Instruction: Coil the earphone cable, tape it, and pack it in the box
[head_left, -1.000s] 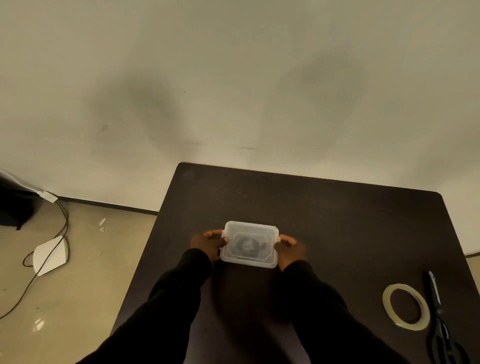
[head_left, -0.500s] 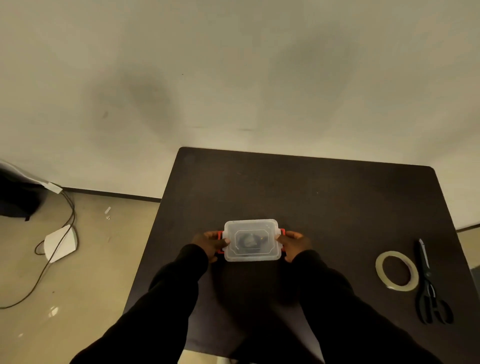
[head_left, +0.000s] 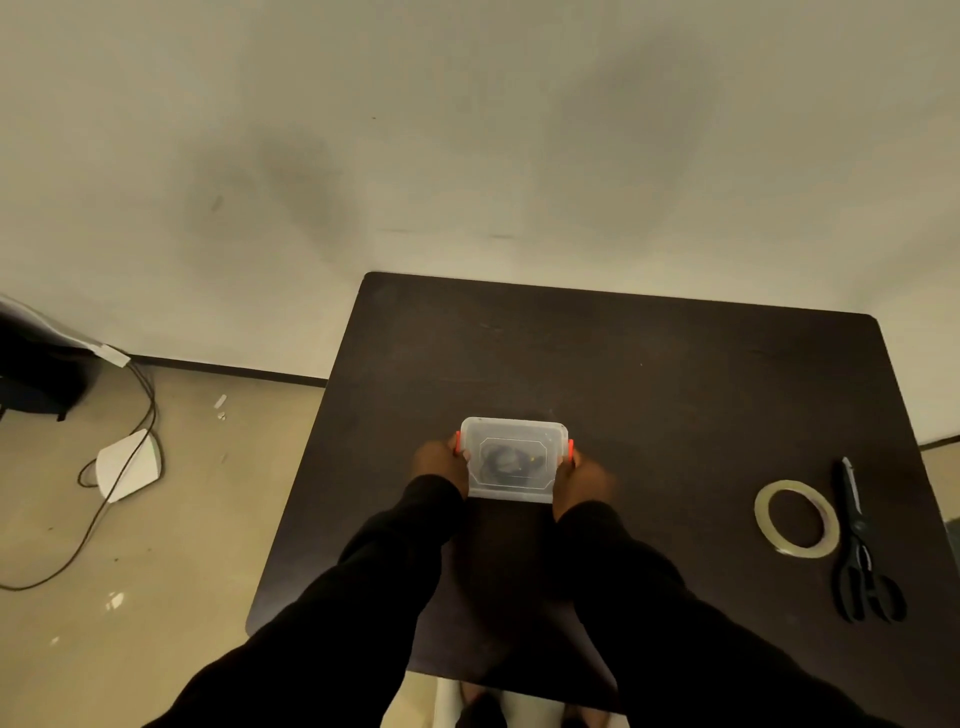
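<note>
Clear lidded box (head_left: 514, 460), orange clips

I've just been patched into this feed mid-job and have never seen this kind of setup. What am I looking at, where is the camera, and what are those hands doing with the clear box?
There is no machine here: a person in dark sleeves works with bare hands. The single picture comes from a wide-angle camera worn on the person's head, looking forward and down, so the arms reach in from the bottom edge.

On the dark table stands a small clear plastic box with its lid on and orange clips at both ends. Something dark shows through the lid, probably the coiled earphone cable. The left hand grips the box's left end at the clip, and the right hand grips the right end.

To the right lie a roll of clear tape and black scissors, both untouched. On the floor at left are a white device and cables.
</note>
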